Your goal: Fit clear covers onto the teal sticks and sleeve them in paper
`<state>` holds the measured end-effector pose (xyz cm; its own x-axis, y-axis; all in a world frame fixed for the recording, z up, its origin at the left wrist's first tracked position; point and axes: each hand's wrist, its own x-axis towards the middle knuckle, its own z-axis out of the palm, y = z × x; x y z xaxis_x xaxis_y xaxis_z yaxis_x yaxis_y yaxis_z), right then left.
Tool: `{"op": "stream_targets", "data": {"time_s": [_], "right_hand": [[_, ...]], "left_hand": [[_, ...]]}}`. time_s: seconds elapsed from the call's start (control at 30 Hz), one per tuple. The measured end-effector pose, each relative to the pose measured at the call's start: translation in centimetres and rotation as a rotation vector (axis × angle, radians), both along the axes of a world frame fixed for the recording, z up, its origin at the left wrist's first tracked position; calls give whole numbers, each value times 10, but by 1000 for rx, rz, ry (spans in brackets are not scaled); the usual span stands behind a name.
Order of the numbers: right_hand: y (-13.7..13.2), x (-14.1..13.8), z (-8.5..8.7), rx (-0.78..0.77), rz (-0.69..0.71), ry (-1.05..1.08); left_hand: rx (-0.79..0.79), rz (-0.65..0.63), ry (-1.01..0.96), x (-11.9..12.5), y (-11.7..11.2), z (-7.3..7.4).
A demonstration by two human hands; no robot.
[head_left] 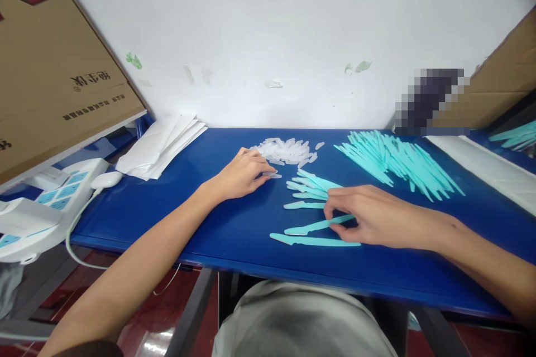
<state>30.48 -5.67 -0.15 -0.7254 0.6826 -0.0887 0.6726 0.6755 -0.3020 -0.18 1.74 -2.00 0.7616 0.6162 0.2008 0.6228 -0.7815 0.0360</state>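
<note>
My left hand [245, 172] rests at the near left side of a heap of small translucent plastic caps [287, 150], its thumb and fingertips closed on a cap [273, 175]. My right hand [368, 215] pinches the handle of a turquoise eyebrow razor [307, 227] between thumb and forefinger, the blade end facing left. Just nearer to me lies another razor [318, 241], flat on the blue table. Several loose razors [312, 183] lie beyond the right hand's fingers, partly hidden by them. Farther right is a big pile of turquoise razors [397, 162].
White paper sheets or bags [161, 148] lie at the back left. A white power strip [71, 195] with a plugged cable stands at the left edge, below a large cardboard box [62, 67]. A white wall [268, 39] bounds the blue table [234, 234]. Another cardboard box [508, 78] is at right.
</note>
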Motion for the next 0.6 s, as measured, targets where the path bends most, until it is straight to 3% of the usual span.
{"op": "stream_targets", "data": {"time_s": [0.1, 0.27, 0.43, 0.6], "right_hand": [[3, 1, -2, 19, 21, 34], [7, 3, -9, 294, 86, 292], [9, 7, -15, 451, -49, 447], [13, 7, -18, 465, -95, 433]], "left_hand": [[-30, -4, -104, 1, 0, -3], [-89, -24, -379, 5, -4, -3], [-179, -45, -586, 11, -8, 1], [-308, 19, -744, 16, -12, 3]]}}
